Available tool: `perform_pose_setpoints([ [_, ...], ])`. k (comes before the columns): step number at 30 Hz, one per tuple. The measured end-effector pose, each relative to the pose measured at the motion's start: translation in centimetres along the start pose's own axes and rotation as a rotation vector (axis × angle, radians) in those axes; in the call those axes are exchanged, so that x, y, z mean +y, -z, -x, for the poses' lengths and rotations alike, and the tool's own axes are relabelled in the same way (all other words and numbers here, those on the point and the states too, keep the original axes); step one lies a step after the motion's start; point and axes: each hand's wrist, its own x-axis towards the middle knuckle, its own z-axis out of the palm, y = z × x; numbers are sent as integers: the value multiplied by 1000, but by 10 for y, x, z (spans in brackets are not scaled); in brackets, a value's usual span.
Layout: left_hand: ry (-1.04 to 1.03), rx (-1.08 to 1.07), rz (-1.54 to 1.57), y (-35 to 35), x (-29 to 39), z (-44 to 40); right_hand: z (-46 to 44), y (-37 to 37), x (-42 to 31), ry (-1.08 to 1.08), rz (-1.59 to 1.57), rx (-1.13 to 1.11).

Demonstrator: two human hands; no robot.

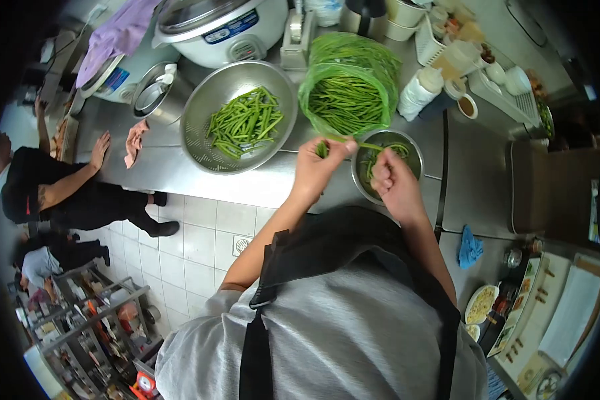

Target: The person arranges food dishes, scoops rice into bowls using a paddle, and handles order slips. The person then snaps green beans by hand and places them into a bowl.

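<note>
A long green bean (367, 145) stretches between my two hands above a small steel bowl (365, 175) that has green scraps in it. My left hand (319, 163) is closed on one end of the bean, and more green pieces show in its palm. My right hand (395, 179) pinches near the other end, over the bowl. Cut green beans (247, 123) lie in a large steel colander (200, 152) to the left. Behind my hands, whole green beans (347, 103) fill an open green plastic bag (353, 50).
A rice cooker (223, 30) and a steel pot (155, 93) stand at the back left. A pink cloth (135, 143) lies on the counter. Squeeze bottles (420, 90) and a sauce cup (467, 107) are at the right. Another person (60, 183) leans on the counter at far left.
</note>
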Motion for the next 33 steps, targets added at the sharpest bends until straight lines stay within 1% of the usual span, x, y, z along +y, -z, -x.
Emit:
perform_pose_setpoints([
  [2, -272, -21, -91, -5, -1, 3, -7, 1, -1, 17, -182, 62],
  [5, -160, 4, -155, 6, 15, 4, -9, 2, 0, 11, -284, 30],
  [7, -158, 233, -187, 27, 26, -9, -7, 11, -3, 60, -338, 40],
  [8, -275, 324, -218, 45, 20, -24, -8, 23, -5, 94, -358, 47],
  [10, -289, 418, -261, 79, 41, -37, -6, 36, -15, 127, -400, 65],
  [11, -262, 389, -437, 109, 35, -49, -2, 39, -19, 128, -424, 79],
  [12, -230, 443, -913, 127, 39, -55, 2, 41, -22, 131, -449, 96],
  [14, -383, 698, -1791, 139, 25, -64, 5, 38, -28, 107, -420, 201],
  [16, -517, 607, -1599, 121, 30, -74, 4, 31, -32, 92, -365, 314],
  [17, -578, 556, -1500, 104, 35, -78, 5, 37, -31, 77, -389, 223],
  [19, -623, 199, -1163, 59, 35, -82, 4, 55, -24, 41, -426, 40],
  [20, -579, -23, -1035, 41, 26, -84, 2, 62, -22, 57, -398, -29],
  [21, -528, -154, -1021, 22, 11, -88, 0, 67, -20, 72, -369, -98],
  [22, -551, -217, -1084, 6, -2, -91, 1, 70, -18, 86, -341, -164],
  [23, -608, -261, -1189, -3, -26, -99, 1, 64, -19, 161, 24, -46],
  [25, -586, -226, -1251, -8, -45, -102, 3, 42, -23, 299, 753, 207],
  [28, -598, -214, -1346, -8, -50, -106, 11, 38, -25, 718, 1640, 312],
  [29, -598, -220, -1353, -4, -52, -107, 14, 32, -26, 642, 1512, 356],
  [31, -619, -191, -1342, 4, -48, -102, 15, 28, -30, 611, 1396, 328],
  [33, -634, -125, -1246, 9, -36, -95, 14, 24, -34, 591, 1322, 307],
])
